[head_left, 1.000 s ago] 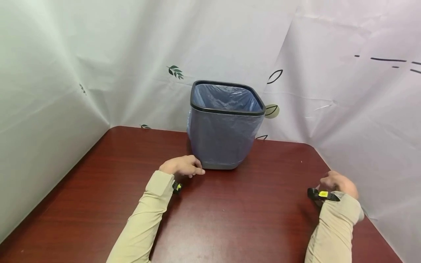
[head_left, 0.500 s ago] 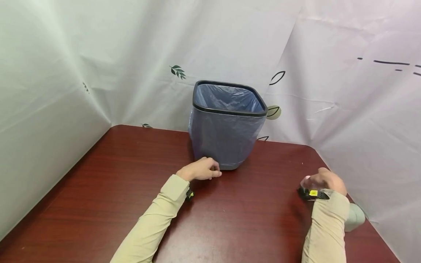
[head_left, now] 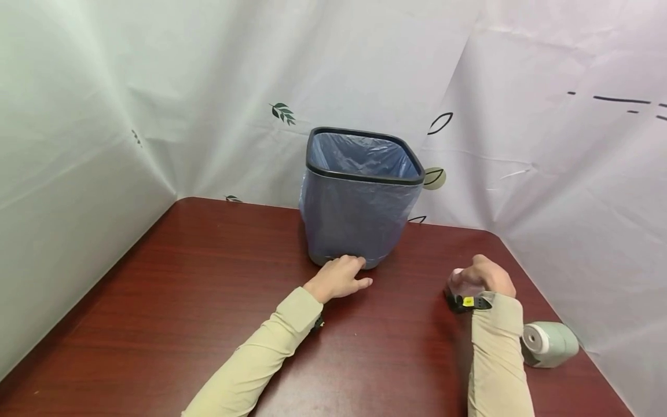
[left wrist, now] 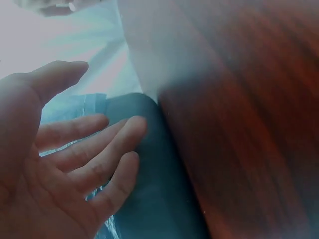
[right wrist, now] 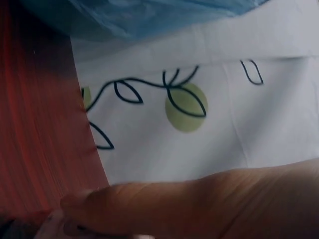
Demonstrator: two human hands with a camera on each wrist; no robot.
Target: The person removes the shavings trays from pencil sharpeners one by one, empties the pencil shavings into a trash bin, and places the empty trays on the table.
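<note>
A grey waste bin [head_left: 359, 220] with a black rim and a blue plastic liner [head_left: 365, 153] stands upright at the back of the table. In front of its base is my left hand [head_left: 339, 278], fingers loosely extended and holding nothing. The left wrist view shows those fingers [left wrist: 94, 154] before the bin's dark lower edge [left wrist: 159, 189]; contact cannot be told. To the right of the bin, my right hand [head_left: 487, 275] is above the table, fingers bent round a small pale pinkish thing [head_left: 465, 285]. Its kind is unclear, mostly hidden by the hand.
A pale green container [head_left: 560, 344] with a white round end lies near the table's right edge, behind the right forearm. The reddish-brown table [head_left: 182, 278] is bounded by white printed sheets [head_left: 208, 104] at the back and both sides.
My left hand has moved right along the bin's front and its fingers have spread. My right hand has moved left with the pale thing, uncovering the green container.
</note>
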